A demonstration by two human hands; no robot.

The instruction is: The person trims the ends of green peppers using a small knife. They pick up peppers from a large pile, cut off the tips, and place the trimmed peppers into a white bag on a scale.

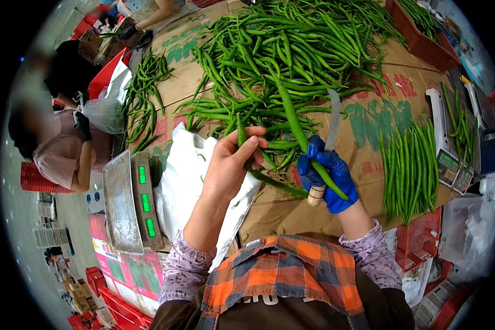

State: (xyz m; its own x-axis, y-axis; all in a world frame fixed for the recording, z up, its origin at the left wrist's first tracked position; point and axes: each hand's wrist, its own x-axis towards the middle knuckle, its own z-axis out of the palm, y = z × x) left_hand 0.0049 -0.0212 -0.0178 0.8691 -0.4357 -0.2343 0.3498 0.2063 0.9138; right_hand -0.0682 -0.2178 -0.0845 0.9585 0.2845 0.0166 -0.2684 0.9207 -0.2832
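My bare left hand grips a long green chili pepper whose ends stick out above and below the fingers. In a blue glove, my right hand is closed around a small knife with a curved blade pointing away from me and a pale, wood-like handle. That same hand also holds a second, thicker green chili pepper, slanting across beside the blade. Beyond both hands spreads a large pile of loose green chili peppers on printed cardboard.
Aligned chili peppers lie at right, near a digital scale bearing more. At left are a white bag, a metal-topped scale and a smaller pepper heap. A brown-red crate stands far right. People work at left.
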